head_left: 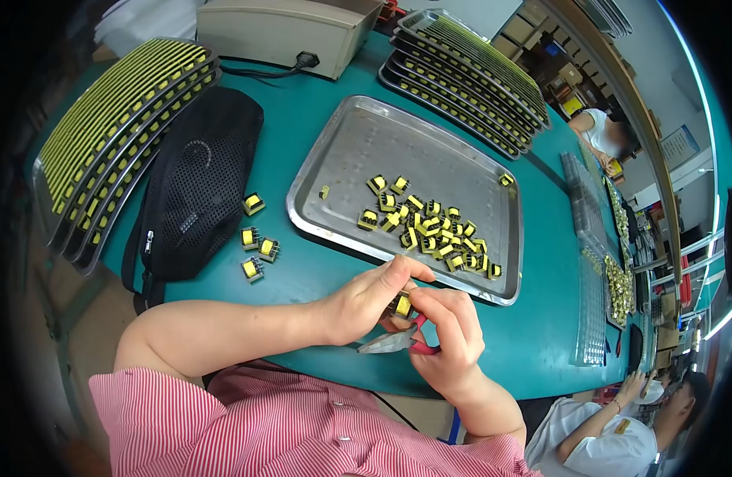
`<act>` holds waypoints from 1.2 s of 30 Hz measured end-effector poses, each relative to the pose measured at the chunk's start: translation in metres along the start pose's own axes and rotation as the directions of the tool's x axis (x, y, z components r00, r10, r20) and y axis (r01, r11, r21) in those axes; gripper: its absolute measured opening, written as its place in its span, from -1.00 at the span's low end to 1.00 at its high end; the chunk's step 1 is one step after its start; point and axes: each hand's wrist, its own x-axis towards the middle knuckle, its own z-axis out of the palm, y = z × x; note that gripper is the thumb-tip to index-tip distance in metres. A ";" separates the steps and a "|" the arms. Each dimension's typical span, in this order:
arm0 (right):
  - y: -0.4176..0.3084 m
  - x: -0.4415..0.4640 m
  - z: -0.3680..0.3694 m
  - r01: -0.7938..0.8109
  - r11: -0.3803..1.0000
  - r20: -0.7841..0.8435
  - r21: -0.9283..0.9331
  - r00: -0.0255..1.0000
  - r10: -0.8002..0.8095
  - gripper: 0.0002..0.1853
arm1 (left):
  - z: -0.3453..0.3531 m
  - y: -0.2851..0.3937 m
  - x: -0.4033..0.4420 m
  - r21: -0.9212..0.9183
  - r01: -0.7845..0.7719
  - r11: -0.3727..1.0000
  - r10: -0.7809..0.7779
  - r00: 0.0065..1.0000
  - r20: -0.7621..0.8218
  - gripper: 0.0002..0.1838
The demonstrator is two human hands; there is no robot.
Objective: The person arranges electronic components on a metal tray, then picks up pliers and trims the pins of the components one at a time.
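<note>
Between my two hands, just in front of the metal tray [346,131], is a small yellow-and-black transformer [402,305]. The fingers of my left hand [370,298] are closed around it. My right hand [452,330] is wrapped round red-handled pliers [391,342], whose metal jaws point left below the transformer; some of its fingers are near the part. Many similar transformers [429,226] lie in a loose heap in the tray's near half. Several more [253,204] rest on the green table left of the tray.
Stacked trays of yellow parts stand at the left [120,127] and back [469,79]. A black mesh bag [203,175] lies beside the left stack. A grey box [286,32] with a plug is behind. Clear plastic trays [588,302] and two other people [604,441] are at right.
</note>
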 end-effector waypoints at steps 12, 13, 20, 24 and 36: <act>-0.003 0.004 0.003 0.045 0.999 -0.054 -0.016 0.997 -0.046 -0.61 | 0.003 -0.003 0.001 -0.135 -0.049 0.990 0.051 0.999 0.013 -0.22; -0.004 0.004 0.003 0.041 0.999 -0.066 -0.016 0.997 -0.042 -0.61 | 0.003 -0.003 0.001 -0.138 -0.048 0.989 0.050 0.999 0.012 -0.22; -0.002 0.002 0.005 0.002 1.000 -0.073 -0.014 0.997 -0.003 -0.60 | 0.004 -0.001 0.000 -0.137 -0.033 0.990 0.032 0.999 -0.008 -0.21; -0.004 0.002 0.007 0.012 1.000 -0.073 -0.008 0.997 -0.012 -0.61 | 0.005 -0.001 -0.001 -0.149 -0.018 0.989 0.013 0.999 -0.036 -0.24; 0.003 0.001 0.011 -0.021 1.000 -0.024 0.003 0.999 0.021 -0.56 | 0.003 0.002 0.002 -0.231 0.114 0.966 -0.139 0.985 -0.098 -0.27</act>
